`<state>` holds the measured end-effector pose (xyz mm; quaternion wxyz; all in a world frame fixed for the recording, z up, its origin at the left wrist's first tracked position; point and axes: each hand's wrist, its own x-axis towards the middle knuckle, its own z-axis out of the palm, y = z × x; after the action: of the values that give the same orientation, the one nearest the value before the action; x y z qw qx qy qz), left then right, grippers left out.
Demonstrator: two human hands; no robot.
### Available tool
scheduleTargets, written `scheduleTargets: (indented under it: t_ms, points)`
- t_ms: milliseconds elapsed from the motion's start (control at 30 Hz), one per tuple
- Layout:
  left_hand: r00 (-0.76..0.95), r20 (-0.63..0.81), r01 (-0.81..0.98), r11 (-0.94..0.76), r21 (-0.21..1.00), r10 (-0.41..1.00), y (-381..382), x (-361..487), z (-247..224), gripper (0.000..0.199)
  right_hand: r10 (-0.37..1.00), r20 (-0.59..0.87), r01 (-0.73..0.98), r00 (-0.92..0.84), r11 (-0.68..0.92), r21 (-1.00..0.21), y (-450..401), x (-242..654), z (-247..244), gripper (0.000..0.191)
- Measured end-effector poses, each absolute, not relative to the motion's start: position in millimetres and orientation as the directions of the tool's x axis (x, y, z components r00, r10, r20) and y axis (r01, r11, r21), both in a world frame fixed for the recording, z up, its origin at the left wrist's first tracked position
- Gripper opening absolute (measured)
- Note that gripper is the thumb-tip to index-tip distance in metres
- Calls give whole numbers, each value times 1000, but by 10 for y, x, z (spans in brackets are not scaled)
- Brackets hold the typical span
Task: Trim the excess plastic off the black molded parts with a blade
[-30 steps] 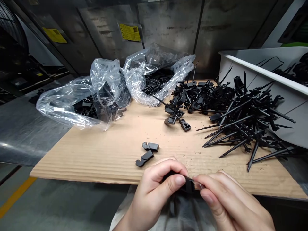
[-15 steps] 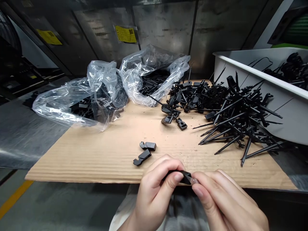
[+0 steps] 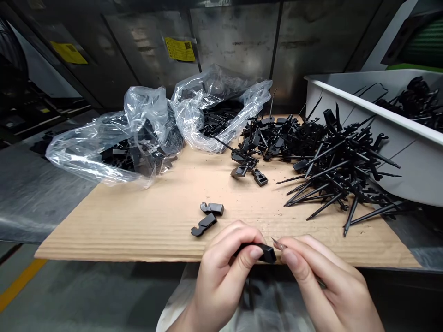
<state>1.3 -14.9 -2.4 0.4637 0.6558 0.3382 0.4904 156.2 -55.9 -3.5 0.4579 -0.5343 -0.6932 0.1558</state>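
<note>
Between its thumb and curled fingers, my left hand (image 3: pixel 226 272) holds a black plastic part (image 3: pixel 265 253), its squared end pointing right. My right hand (image 3: pixel 320 272) pinches a small pointed blade (image 3: pixel 278 244), whose tip sits just off the part's end, not touching it. Most of the blade's grip is hidden by the fingers. Two similar black pieces, an upper one (image 3: pixel 212 209) and a lower one (image 3: pixel 204 225), lie on the cardboard (image 3: pixel 138 221) left of my hands.
Two clear plastic bags, left (image 3: pixel 145 110) and middle (image 3: pixel 190 106), hold black parts. A large pile of spiky black pieces (image 3: pixel 332 170) covers the right side. Beyond it stands a grey bin (image 3: pixel 374 106) with more parts. A loose black piece (image 3: pixel 259 177) lies mid-board.
The blade has come away from the end of the black part, and its tip now points up and left. My right hand has shifted slightly; my left hand stays nearly still.
</note>
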Motion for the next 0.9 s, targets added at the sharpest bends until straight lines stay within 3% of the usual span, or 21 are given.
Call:
scheduleTargets:
  t_ms: [267, 367, 467, 533, 633, 767, 900]
  points:
    - [278, 226, -33, -226, 973, 933, -150, 22, -15, 9, 890, 456, 544, -5, 385, -745, -562, 1536, -24, 29]
    - [382, 73, -124, -27, 992, 921, -143, 20, -14, 4, 861, 507, 518, 31, 420, -745, -560, 1473, 2, 22]
    - [534, -43, -238, 199, 951, 845, -112, -2, 16, 18, 857, 515, 454, -6, 461, -762, -555, 1464, 48, 28]
    - [582, -65, -254, 257, 932, 810, -88, -22, 46, 21, 859, 509, 425, -59, 483, -765, -544, 1502, 74, 31]
    - [583, -42, -227, 212, 951, 811, -59, -41, 75, 16, 857, 515, 546, 29, 418, -726, -531, 1595, 83, 21]
    - [476, 133, -127, -81, 989, 869, -38, -36, 44, 17, 880, 473, 791, 38, 263, -553, -580, 1671, 33, 28]
    - [414, 285, -34, -298, 954, 864, -50, -10, -8, 24, 871, 492, 794, 7, 294, -532, -660, 1641, -13, 28]
